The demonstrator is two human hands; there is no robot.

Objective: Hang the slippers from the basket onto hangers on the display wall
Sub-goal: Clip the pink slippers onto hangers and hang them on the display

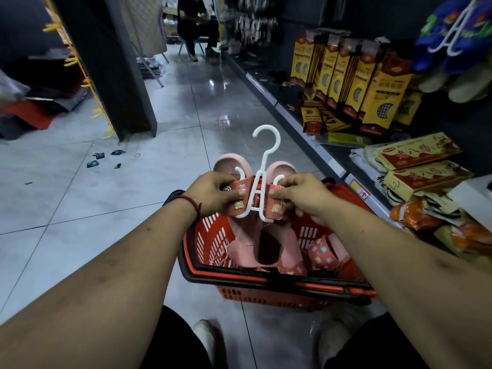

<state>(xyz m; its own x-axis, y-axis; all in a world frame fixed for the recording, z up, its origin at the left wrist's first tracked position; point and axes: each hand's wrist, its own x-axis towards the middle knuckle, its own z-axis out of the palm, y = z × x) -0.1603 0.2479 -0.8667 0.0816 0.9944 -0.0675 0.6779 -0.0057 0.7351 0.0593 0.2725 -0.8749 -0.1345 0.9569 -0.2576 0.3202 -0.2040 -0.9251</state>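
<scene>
A pair of pink slippers (232, 164) with small cartoon charms sits on a white plastic hanger (263, 161), its hook pointing up. My left hand (213, 193) grips the left slipper's strap and my right hand (300, 194) grips the right slipper's strap, both held above a red shopping basket (207, 241) on the floor. More pink slippers (266, 249) lie inside the basket. Blue slippers on a white hanger (452, 35) hang at the upper right on the display wall.
Shelves on the right carry yellow insole packs (359, 83) and flat boxes (415, 153). A dark pillar (111, 67) with yellow hooks stands at the left. Small dark scraps (101, 158) lie on the tiled floor. A person sits on a stool (195, 22) far down the aisle.
</scene>
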